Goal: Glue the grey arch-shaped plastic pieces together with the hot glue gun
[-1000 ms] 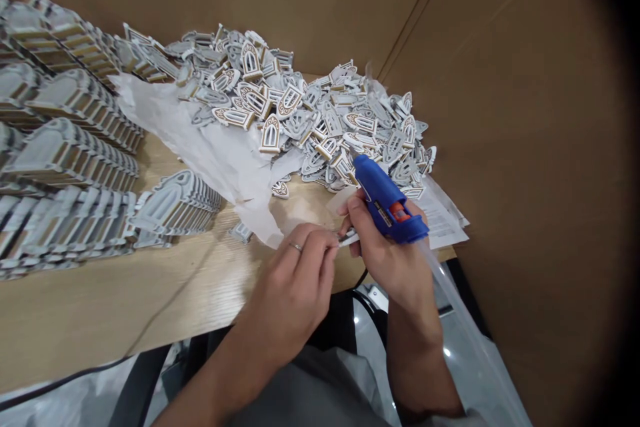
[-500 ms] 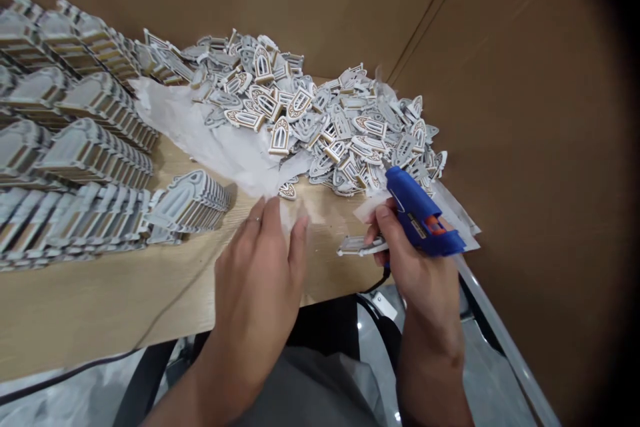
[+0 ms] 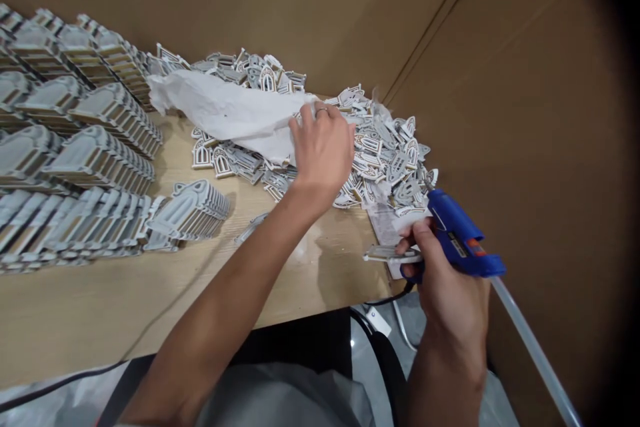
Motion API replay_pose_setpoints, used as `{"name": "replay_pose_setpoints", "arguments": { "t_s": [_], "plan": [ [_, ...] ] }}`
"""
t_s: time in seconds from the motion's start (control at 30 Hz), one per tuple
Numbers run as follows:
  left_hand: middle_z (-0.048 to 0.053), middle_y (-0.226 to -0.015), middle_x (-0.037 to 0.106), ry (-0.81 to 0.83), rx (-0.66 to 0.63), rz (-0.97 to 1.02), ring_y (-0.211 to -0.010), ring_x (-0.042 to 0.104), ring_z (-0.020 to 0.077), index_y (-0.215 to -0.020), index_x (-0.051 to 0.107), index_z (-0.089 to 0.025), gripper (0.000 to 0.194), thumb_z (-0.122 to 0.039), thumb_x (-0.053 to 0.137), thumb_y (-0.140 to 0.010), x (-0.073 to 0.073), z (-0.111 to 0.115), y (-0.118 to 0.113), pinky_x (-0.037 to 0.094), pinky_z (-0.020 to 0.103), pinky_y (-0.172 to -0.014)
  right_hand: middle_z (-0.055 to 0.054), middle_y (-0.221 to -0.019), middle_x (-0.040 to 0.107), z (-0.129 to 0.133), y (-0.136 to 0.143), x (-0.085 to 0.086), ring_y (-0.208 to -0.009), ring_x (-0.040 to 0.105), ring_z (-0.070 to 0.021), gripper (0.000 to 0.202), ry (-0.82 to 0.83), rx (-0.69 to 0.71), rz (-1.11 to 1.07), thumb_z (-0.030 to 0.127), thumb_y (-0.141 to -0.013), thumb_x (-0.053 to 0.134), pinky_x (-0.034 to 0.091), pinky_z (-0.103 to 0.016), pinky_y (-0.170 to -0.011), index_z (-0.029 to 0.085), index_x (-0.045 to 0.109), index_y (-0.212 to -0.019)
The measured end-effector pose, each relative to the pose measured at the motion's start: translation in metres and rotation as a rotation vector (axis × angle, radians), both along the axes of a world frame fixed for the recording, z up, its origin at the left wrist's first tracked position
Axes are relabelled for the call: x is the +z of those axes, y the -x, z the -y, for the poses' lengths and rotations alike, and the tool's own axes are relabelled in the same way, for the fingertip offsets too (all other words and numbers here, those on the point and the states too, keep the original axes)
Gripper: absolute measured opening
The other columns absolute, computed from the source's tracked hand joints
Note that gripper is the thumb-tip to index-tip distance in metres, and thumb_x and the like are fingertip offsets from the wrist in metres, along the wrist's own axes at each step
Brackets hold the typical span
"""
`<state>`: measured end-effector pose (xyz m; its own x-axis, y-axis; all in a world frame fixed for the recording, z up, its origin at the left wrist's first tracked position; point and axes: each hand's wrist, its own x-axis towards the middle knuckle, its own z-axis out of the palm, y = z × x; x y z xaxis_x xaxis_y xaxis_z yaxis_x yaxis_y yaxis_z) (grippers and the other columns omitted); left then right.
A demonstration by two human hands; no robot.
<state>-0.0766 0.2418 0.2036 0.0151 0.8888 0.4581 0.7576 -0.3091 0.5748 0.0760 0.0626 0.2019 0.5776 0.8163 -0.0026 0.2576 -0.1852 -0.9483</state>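
Note:
My left hand [image 3: 324,147] reaches over the pile of small white and gold arched window pieces [image 3: 367,147], its fingers closed on the edge of a sheet of thin white paper [image 3: 225,107]. The paper lies raised across the left part of the pile. In my right hand [image 3: 443,273] is a blue glue gun [image 3: 457,233], its nozzle pointing up and left. The same hand pinches a small white window piece [image 3: 390,253] and a scrap of white paper under the gun.
Stacked window pieces [image 3: 107,153] stand in rows on the left of the wooden table [image 3: 200,293]. Brown cardboard walls [image 3: 280,0] rise behind and at the right. A dark cable [image 3: 65,383] runs along the front edge.
My left hand has moved forward and right from the table's front and pulled the white paper up over the pile. Several pieces slid out below it. My right hand shifted slightly right.

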Motion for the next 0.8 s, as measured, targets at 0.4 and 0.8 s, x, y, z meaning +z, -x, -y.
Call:
{"name": "replay_pose_setpoints", "arguments": {
  "t_s": [0.4, 0.8],
  "plan": [
    [0.023, -0.146, 0.066, -0.108, -0.1, 0.217, -0.147, 0.053, 0.043, -0.129, 0.071, -0.014, 0.029, -0.025, 0.053, -0.109, 0.007, 0.07, 0.021, 0.038, 0.065, -0.123, -0.004, -0.082, 0.081, -0.007, 0.006, -0.003, -0.061, 0.074, -0.0207, 0.04, -0.04, -0.02, -0.055, 0.06, -0.09, 0.084, 0.058, -0.029, -0.052, 0.022, 0.076, -0.093],
    [0.006, -0.1, 0.084, 0.385, -0.663, 0.558, -0.096, 0.08, 0.0234, -0.106, 0.076, -0.02, 0.016, -0.014, 0.062, -0.101, -0.05, 0.133, 0.042, 0.064, 0.036, -0.086, -0.003, -0.096, 0.081, -0.024, 0.034, -0.02, -0.062, 0.073, -0.0179, 0.032, -0.147, 0.168, -0.076, 0.057, -0.1, 0.072, 0.057, -0.029, -0.053, 0.025, 0.07, -0.103]
  ]
}}
